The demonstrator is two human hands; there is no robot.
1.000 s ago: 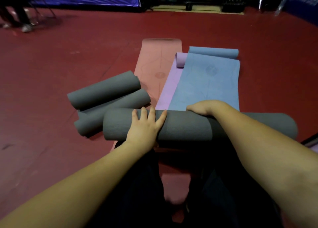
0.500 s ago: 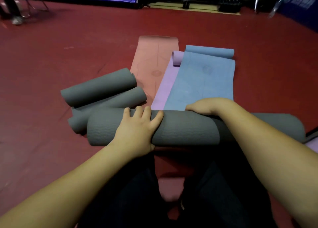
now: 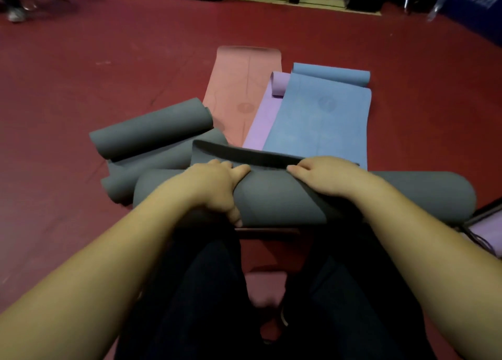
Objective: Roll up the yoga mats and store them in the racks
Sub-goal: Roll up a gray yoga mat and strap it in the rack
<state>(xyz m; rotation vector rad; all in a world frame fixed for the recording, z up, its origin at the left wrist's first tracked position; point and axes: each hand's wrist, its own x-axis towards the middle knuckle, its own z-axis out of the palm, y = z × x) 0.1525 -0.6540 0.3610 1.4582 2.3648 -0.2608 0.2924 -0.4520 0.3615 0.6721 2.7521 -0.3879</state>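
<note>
We reach both forearms forward, left hand [image 3: 217,185] and right hand [image 3: 326,176] curled palm-down, pinching the loose flap of the thick grey foam mat roll [image 3: 277,199] lying crosswise beneath them. Beyond our fingers lies a flat blue mat [image 3: 320,120]; left of the left hand, two rolled grey mats [image 3: 152,131].

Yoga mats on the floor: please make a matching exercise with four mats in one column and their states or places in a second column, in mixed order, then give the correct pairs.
1. grey mat
2. blue mat
3. pink mat
4. purple mat

a. flat, far end not curled
b. rolled, under both hands
c. between two other coloured mats
d. rightmost, far end curled

Pairs: 1-b, 2-d, 3-a, 4-c

The left hand and right hand hold the grey mat's loose flap.
</note>
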